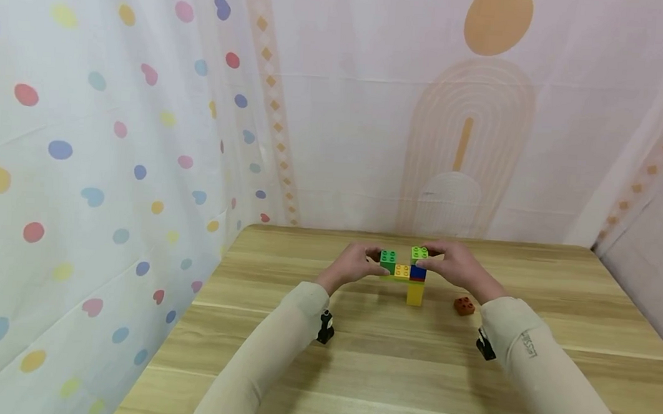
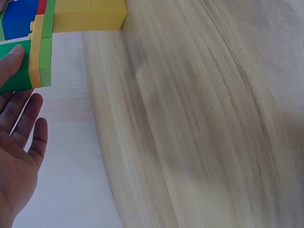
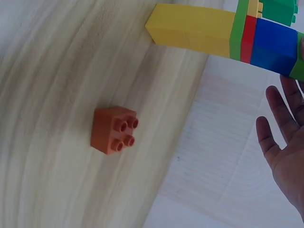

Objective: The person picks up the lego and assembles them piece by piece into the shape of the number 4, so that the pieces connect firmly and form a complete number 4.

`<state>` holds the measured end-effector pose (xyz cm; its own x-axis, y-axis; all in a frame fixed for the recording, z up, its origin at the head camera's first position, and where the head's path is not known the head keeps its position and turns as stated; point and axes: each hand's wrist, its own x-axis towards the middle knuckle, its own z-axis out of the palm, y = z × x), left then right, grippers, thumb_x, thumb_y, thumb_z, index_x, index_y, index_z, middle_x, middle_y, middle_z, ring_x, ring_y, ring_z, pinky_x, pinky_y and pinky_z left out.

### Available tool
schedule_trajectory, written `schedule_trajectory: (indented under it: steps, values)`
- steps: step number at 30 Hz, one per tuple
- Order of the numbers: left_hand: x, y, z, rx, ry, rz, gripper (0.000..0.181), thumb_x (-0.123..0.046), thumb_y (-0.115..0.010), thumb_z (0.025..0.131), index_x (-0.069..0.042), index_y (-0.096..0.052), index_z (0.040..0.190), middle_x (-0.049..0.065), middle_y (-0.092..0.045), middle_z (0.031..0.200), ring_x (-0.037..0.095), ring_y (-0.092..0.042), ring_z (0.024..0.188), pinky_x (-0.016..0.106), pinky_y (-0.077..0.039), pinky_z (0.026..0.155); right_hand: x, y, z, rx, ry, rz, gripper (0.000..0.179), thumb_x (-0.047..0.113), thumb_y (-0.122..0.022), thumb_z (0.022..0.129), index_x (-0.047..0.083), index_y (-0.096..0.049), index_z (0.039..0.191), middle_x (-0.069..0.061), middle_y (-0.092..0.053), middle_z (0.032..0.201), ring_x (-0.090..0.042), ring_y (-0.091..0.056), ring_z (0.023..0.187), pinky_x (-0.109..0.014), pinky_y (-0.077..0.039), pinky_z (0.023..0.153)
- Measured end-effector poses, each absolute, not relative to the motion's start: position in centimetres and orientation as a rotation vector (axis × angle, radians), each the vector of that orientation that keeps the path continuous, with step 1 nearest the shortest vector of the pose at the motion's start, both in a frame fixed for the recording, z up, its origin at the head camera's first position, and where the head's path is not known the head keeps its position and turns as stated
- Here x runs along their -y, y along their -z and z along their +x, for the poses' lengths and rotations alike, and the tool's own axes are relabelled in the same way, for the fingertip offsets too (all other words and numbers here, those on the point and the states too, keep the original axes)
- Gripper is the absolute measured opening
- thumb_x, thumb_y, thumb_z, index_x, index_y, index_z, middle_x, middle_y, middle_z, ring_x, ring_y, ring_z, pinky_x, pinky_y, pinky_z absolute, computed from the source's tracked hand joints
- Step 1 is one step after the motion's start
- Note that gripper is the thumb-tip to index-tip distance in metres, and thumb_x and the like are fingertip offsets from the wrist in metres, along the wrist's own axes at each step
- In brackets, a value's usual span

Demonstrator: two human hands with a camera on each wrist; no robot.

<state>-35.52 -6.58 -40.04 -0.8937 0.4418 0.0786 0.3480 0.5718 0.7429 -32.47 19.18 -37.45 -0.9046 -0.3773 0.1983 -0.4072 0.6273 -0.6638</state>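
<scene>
A toy building-brick structure stands on the wooden table. Its column rises from yellow bricks (image 1: pixel 415 294) through a thin lime layer and a red layer (image 3: pixel 247 40) to a blue brick (image 1: pixel 417 273), topped by a lime brick (image 1: pixel 419 254). From the column a light orange brick (image 1: pixel 402 271) reaches out to the left with lime beneath it, and a green brick (image 1: pixel 387 260) sits on its outer end. My left hand (image 1: pixel 357 263) pinches the green brick between thumb and fingers. The lime top brick is gripped by my right hand (image 1: pixel 456 263).
To the right of the column, a loose orange-brown brick (image 1: pixel 464 306) lies on the table (image 1: pixel 390 372), studs showing. A patterned curtain (image 1: pixel 347 120) hangs behind the table's far edge and along its left side. Black wrist devices (image 1: pixel 325 327) show under both sleeves.
</scene>
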Motion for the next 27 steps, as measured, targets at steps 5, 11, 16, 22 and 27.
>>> schedule_trajectory:
  steps: [5,11,16,22,27]
  values:
    - [6.4,40.3,-35.4,-2.658,-1.280,0.623,0.029,-0.023,-0.082,0.084,-0.015,-0.072,0.109,-0.003,-0.066,0.098,0.017,-0.061,0.096,0.031,-0.052,0.078,-19.3,37.7,-32.5,2.802,-1.175,0.671,0.040,0.027,-0.070,0.095,0.003,-0.067,0.126,-0.016,-0.067,0.116,-0.034,-0.058,0.110,-0.055,-0.047,0.093]
    - [5.9,40.8,-35.2,-2.627,-1.333,0.599,0.033,-0.023,-0.081,0.085,-0.015,-0.071,0.115,-0.003,-0.066,0.100,0.023,-0.060,0.101,0.033,-0.052,0.078,-19.7,38.2,-32.2,2.795,-1.254,0.612,0.041,0.028,-0.069,0.095,0.004,-0.066,0.128,-0.017,-0.065,0.120,-0.036,-0.056,0.116,-0.055,-0.046,0.094]
    - [5.8,41.1,-35.2,-2.614,-1.369,0.608,0.031,-0.025,-0.081,0.085,-0.017,-0.071,0.114,-0.004,-0.066,0.101,0.024,-0.060,0.103,0.034,-0.051,0.081,-19.9,38.3,-32.1,2.801,-1.331,0.565,0.045,0.030,-0.069,0.095,0.004,-0.063,0.132,-0.019,-0.063,0.124,-0.039,-0.053,0.120,-0.056,-0.045,0.095]
    - [6.0,41.7,-35.1,-2.551,-1.455,0.593,0.030,-0.026,-0.079,0.087,-0.020,-0.071,0.115,-0.004,-0.066,0.107,0.019,-0.059,0.106,0.035,-0.052,0.086,-19.9,38.6,-32.2,2.796,-1.356,0.548,0.048,0.032,-0.069,0.095,0.005,-0.061,0.134,-0.019,-0.062,0.126,-0.038,-0.052,0.121,-0.055,-0.045,0.095]
    - [6.2,41.9,-35.0,-2.535,-1.494,0.564,0.032,-0.025,-0.079,0.087,-0.020,-0.070,0.118,-0.004,-0.066,0.110,0.019,-0.059,0.108,0.038,-0.050,0.090,-19.7,38.8,-32.3,2.772,-1.371,0.568,0.046,0.031,-0.069,0.095,0.005,-0.062,0.133,-0.018,-0.063,0.124,-0.038,-0.053,0.119,-0.055,-0.046,0.094]
